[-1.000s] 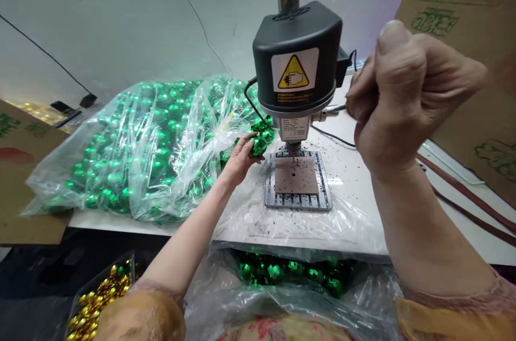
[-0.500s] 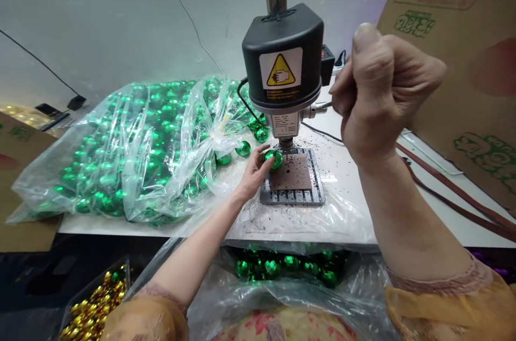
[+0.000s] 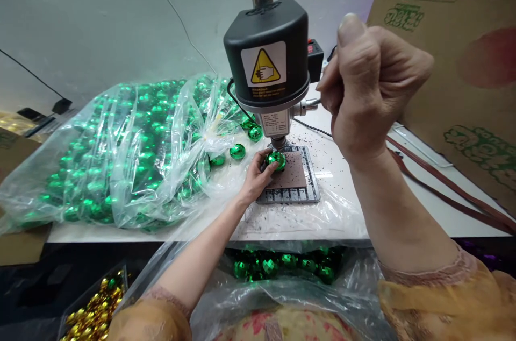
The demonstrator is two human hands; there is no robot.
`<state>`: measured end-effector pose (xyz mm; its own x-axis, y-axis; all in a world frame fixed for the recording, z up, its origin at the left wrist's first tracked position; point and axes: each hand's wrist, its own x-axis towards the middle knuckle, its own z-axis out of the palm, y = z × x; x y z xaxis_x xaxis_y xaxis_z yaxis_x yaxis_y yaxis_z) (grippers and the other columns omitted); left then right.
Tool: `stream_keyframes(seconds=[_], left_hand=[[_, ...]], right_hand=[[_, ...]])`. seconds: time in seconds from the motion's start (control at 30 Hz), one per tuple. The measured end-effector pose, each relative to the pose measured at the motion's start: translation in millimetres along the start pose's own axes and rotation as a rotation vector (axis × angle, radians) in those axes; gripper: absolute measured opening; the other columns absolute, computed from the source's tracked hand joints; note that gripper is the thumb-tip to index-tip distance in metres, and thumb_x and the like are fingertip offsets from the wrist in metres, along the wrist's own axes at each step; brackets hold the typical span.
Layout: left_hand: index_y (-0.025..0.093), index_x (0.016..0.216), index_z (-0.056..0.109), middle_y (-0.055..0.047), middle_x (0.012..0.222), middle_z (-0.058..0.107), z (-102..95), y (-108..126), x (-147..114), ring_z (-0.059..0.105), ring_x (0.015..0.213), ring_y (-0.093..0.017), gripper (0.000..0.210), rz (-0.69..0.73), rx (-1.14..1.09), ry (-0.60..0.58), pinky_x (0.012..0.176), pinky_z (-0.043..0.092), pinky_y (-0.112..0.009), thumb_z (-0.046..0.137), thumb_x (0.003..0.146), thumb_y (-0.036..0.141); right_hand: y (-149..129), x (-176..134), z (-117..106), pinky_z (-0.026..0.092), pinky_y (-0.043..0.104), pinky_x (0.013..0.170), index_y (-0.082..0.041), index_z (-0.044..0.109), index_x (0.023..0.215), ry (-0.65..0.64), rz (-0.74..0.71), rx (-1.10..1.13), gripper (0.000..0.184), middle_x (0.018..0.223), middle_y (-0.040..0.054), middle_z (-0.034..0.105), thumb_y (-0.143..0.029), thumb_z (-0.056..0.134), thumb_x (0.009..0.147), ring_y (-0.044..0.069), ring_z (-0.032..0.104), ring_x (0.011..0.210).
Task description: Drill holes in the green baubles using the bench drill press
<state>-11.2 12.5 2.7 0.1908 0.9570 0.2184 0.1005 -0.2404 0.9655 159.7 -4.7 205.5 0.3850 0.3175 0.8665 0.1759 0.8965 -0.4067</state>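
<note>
A shiny green faceted ball (image 3: 276, 160) is held in the fingers of my left hand (image 3: 259, 173), under the chuck (image 3: 278, 142) of a small drill press (image 3: 266, 50). Beneath the ball lies a brown board (image 3: 294, 171) on the slotted metal base (image 3: 312, 185), with dark shavings scattered about. My right hand (image 3: 368, 83) is raised at the right of the machine, closed round its feed lever (image 3: 313, 103); most of the lever is hidden by the fingers. Two loose green balls lie left of my left hand, one of them this ball (image 3: 237, 151).
A large clear bag (image 3: 121, 158) full of green balls covers the table's left side. Below the front edge, more green balls (image 3: 270, 265) sit in an open plastic bag. Gold balls (image 3: 94, 308) fill a container at lower left. A cardboard box (image 3: 455, 61) and brown straps (image 3: 451, 190) are at right.
My left hand has brought the green ball slightly right over the brown board, its fingers closing more around it. My right hand stays on the lever. The whole view has shifted a little.
</note>
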Motion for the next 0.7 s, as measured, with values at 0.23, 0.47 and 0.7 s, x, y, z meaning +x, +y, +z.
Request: stream_keyframes(seconds=[0.23,0.47,0.7], left_hand=[[0.02,0.123,0.059,-0.01,0.119,0.067,6.3,6,-6,0.063,0.112,-0.025,0.052,0.029,0.174,0.009,0.099,0.049,-0.039,0.075,0.083,0.049],[0.02,0.126,0.058,-0.01,0.121,0.067,11.3,13,-11,0.064,0.112,-0.026,0.051,0.037,0.251,-0.024,0.1,0.049,-0.041,0.076,0.084,0.043],[0.02,0.126,0.058,-0.01,0.121,0.066,12.8,14,-12,0.063,0.113,-0.026,0.05,0.059,0.272,-0.001,0.1,0.049,-0.041,0.075,0.085,0.043]], right_hand=[[3,0,-1,0.038,0.025,0.052,-0.019,0.046,0.054,-0.01,0.037,-0.062,0.049,0.05,-0.0048,0.037,-0.045,0.054,0.094,0.003,0.036,0.047],[1,1,-1,0.039,0.024,0.051,-0.019,0.044,0.054,-0.025,0.034,-0.087,0.05,0.048,-0.0053,0.037,-0.046,0.053,0.095,0.002,0.036,0.045],[2,-18,-4,0.026,0.026,0.044,-0.017,0.046,0.05,0.07,-0.026,0.08,0.042,0.044,-0.007,0.035,-0.013,0.057,0.09,0.002,0.035,0.04]])
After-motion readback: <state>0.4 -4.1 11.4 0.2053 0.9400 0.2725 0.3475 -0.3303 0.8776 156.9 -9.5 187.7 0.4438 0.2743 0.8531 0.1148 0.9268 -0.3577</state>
